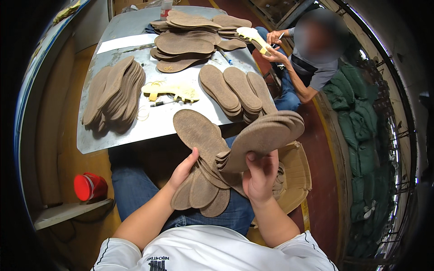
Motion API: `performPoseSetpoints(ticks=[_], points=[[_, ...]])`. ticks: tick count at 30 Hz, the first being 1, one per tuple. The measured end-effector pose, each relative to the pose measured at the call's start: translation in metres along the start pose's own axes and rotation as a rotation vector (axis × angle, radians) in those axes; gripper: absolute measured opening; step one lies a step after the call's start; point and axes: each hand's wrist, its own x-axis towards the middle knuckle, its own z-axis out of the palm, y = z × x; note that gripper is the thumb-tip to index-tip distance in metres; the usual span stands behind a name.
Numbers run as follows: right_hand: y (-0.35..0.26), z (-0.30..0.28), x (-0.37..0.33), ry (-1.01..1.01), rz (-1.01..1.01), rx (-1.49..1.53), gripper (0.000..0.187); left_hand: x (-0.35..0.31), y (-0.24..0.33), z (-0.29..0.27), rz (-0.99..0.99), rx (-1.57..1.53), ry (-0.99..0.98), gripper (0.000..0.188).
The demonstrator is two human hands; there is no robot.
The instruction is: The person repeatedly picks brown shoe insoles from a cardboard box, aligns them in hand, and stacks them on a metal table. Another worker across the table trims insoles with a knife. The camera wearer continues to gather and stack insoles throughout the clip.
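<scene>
A fanned stack of brown felt-like insoles (199, 135) is gripped in my left hand (184, 168), thumb on top, above my lap. My right hand (261, 177) grips a second stack of brown insoles (264, 140), its thumb pressed on the top face and the far end raised. The two stacks meet or overlap in front of me. Past them, on the metal table (158, 118), lie more insole piles: one at the left (118, 90), another at the right (242, 88). Between these piles sits a pale yellow sole-shaped template (171, 91) beside a dark pen (165, 103).
More insoles (185, 43) are heaped at the table's far side near a bottle (166, 9). Across the right corner a person (307, 67) holds a yellow template and a pen. A cardboard box (296, 176) stands by my right arm, a red bucket (90, 186) at lower left.
</scene>
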Motion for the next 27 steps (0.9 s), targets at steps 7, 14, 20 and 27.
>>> performPoseSetpoints(ticks=[7, 14, 20, 27], points=[[-0.014, -0.002, 0.018, 0.017, 0.102, 0.061, 0.051, -0.002, -0.001, 0.002, 0.008, 0.036, 0.097, 0.071], [-0.074, -0.064, 0.074, 0.223, 0.309, 0.085, 0.052, -0.007, 0.0, -0.005, -0.03, 0.074, 0.141, 0.074], [-0.083, -0.098, 0.089, 0.01, 0.447, 0.115, 0.075, -0.006, -0.001, -0.004, -0.029, 0.059, 0.12, 0.074], [-0.056, -0.125, 0.184, -0.153, -0.024, -0.916, 0.098, -0.008, -0.001, -0.004, -0.028, 0.052, 0.117, 0.073]])
